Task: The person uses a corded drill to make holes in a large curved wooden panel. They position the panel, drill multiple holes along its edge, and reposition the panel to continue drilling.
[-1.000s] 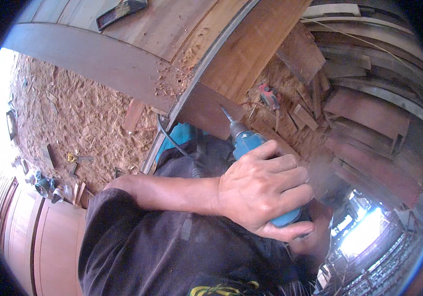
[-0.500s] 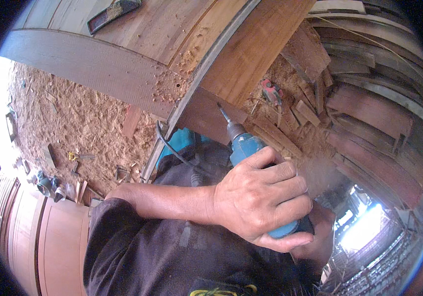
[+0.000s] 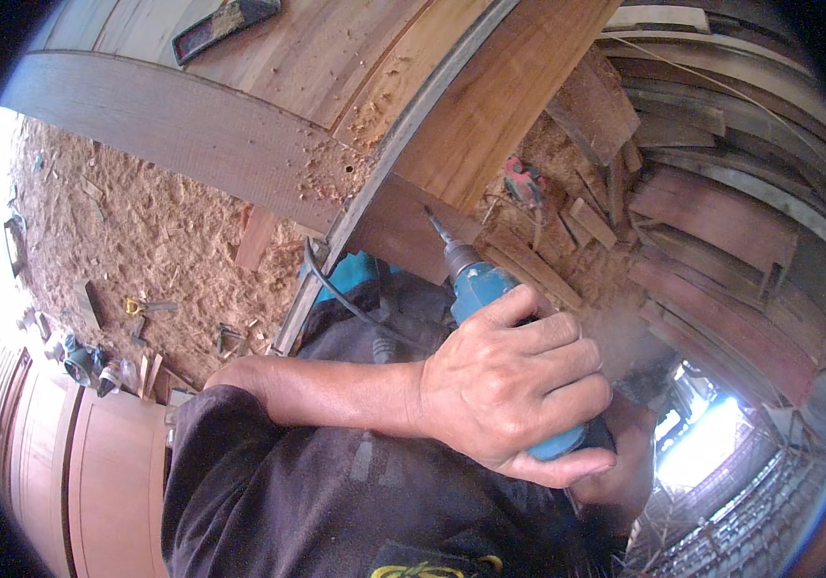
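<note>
1. One drill, in front of the dark shirt, under the left hand.
2. Key relation: the drill's long axis slants from lower right to upper left. The bit leads, past the knuckles, pointing up-left over the dark board. Touching it or apart? Can't tell from where I stand.
3. Small hole in the panel sits beyond the bit's tip, up and to the left, across the grey strip. Near, not lined up exactly as far as I can see.
4. Left hand is nearer the bit. Its fingers curl over the drill's body and press around it; thumb stretched along the rear, lower side.
5. Right hand, partly visible, lies behind and below the left. Its fingers are hidden; can't tell whether they grip.
6. Drill looks: blue body, scuffed pale near the front, dark grey chuck, slim metallic bit. Rear mostly covered by the left hand.
7. Around: shavings scattered by the hole; dark block on the panel; grey cord looping against the shirt, its far end unclear to me; red tool down among sawdust and offcuts.
</note>
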A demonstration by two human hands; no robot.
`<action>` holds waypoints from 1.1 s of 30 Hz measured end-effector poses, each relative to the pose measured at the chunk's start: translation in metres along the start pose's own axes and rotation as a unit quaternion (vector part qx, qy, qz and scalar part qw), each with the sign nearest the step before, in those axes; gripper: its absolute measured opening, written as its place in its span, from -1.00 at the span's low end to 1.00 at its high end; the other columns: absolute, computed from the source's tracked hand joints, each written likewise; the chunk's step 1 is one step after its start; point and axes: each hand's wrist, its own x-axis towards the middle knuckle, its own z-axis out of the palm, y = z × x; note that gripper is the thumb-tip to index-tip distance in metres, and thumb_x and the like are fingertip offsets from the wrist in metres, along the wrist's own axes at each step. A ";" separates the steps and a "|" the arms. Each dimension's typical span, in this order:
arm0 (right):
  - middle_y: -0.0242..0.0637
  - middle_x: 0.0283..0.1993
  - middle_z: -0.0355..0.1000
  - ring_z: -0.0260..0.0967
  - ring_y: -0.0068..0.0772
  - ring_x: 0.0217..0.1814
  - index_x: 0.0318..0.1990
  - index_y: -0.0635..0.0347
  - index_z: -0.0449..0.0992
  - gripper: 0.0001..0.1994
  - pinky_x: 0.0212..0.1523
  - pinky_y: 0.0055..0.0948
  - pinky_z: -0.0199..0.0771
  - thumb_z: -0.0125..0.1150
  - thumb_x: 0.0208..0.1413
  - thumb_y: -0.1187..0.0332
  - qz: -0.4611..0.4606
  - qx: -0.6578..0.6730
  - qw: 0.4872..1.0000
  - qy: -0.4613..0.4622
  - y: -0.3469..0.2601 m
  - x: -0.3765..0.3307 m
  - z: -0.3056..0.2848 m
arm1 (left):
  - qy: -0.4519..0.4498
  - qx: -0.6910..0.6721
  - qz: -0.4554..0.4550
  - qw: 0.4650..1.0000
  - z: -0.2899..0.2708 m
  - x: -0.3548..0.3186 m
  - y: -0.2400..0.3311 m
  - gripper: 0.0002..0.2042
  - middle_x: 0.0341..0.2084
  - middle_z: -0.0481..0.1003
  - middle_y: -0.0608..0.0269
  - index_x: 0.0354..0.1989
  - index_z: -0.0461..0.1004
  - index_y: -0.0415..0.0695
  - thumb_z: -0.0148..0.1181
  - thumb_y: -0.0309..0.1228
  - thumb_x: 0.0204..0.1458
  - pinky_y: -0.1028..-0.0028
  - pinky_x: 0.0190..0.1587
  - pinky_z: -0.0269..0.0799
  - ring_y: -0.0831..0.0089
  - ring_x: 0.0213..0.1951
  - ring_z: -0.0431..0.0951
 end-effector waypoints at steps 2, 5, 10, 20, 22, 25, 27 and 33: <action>0.02 -0.18 0.65 0.73 0.01 -0.09 -0.07 0.29 0.60 -0.57 -0.08 -0.10 0.67 0.35 0.13 0.06 0.019 0.003 1.000 0.008 -0.006 -0.002 0.002 | -0.038 -0.010 -0.001 0.999 -0.007 0.003 -0.001 -0.51 -0.32 0.63 0.21 -0.30 0.63 -0.16 0.40 0.11 0.10 0.29 -0.26 0.41 0.27 -0.32 0.67; 0.02 -0.17 0.65 0.73 0.01 -0.07 -0.05 0.28 0.60 -0.57 -0.07 -0.10 0.67 0.35 0.13 0.07 0.030 0.003 1.000 0.010 -0.011 -0.002 0.002 | -0.044 -0.020 -0.001 0.999 -0.010 0.005 -0.003 -0.51 -0.32 0.63 0.22 -0.30 0.63 -0.16 0.41 0.11 0.10 0.29 -0.27 0.40 0.28 -0.33 0.66; 0.02 -0.14 0.64 0.72 0.01 -0.04 -0.03 0.28 0.59 -0.57 -0.04 -0.10 0.66 0.35 0.12 0.09 0.006 -0.008 1.000 -0.014 -0.008 0.006 -0.005 | -0.030 0.008 -0.009 0.999 -0.012 0.003 0.001 -0.51 -0.32 0.62 0.23 -0.29 0.62 -0.14 0.40 0.12 0.10 0.29 -0.28 0.37 0.29 -0.34 0.63; 0.02 -0.09 0.63 0.70 0.01 0.01 0.03 0.26 0.58 -0.56 0.00 -0.09 0.64 0.34 0.12 0.12 0.022 -0.007 0.999 -0.027 -0.020 0.007 -0.009 | -0.037 0.007 -0.004 0.999 -0.012 0.009 -0.004 -0.51 -0.38 0.52 0.24 -0.29 0.59 -0.14 0.40 0.13 0.08 0.27 -0.35 0.23 0.30 -0.41 0.52; 0.02 -0.08 0.63 0.69 0.01 0.03 0.04 0.26 0.58 -0.56 0.01 -0.09 0.64 0.34 0.11 0.13 0.030 -0.010 0.998 -0.051 -0.024 0.010 -0.015 | -0.032 0.013 -0.006 0.999 -0.011 0.011 -0.004 -0.51 -0.39 0.51 0.24 -0.29 0.58 -0.14 0.39 0.13 0.09 0.27 -0.35 0.22 0.30 -0.41 0.51; 0.01 -0.07 0.62 0.68 -0.01 0.04 0.05 0.27 0.58 -0.55 0.04 -0.11 0.63 0.36 0.07 0.18 0.047 -0.010 0.995 -0.083 -0.034 0.017 -0.020 | -0.033 0.014 -0.012 0.999 -0.016 0.013 -0.005 -0.52 -0.40 0.50 0.24 -0.29 0.59 -0.14 0.37 0.12 0.09 0.26 -0.35 0.22 0.29 -0.42 0.50; 0.00 -0.07 0.63 0.68 -0.04 0.04 0.04 0.28 0.58 -0.54 0.03 -0.12 0.64 0.38 0.03 0.19 0.065 0.000 0.993 -0.101 -0.037 0.025 -0.022 | -0.023 -0.003 -0.021 1.000 -0.019 0.015 -0.008 -0.57 -0.40 0.47 0.26 -0.32 0.56 -0.10 0.38 0.07 0.07 0.25 -0.34 0.19 0.29 -0.41 0.48; -0.02 -0.09 0.64 0.67 -0.15 0.03 0.00 0.31 0.59 -0.52 0.03 -0.17 0.64 0.42 -0.07 0.23 0.119 0.029 0.983 -0.136 -0.044 0.034 -0.024 | 0.027 -0.044 -0.030 0.998 -0.018 0.015 -0.014 -0.65 -0.38 0.43 0.31 -0.38 0.50 0.00 0.43 -0.01 -0.01 0.23 -0.34 0.14 0.32 -0.38 0.45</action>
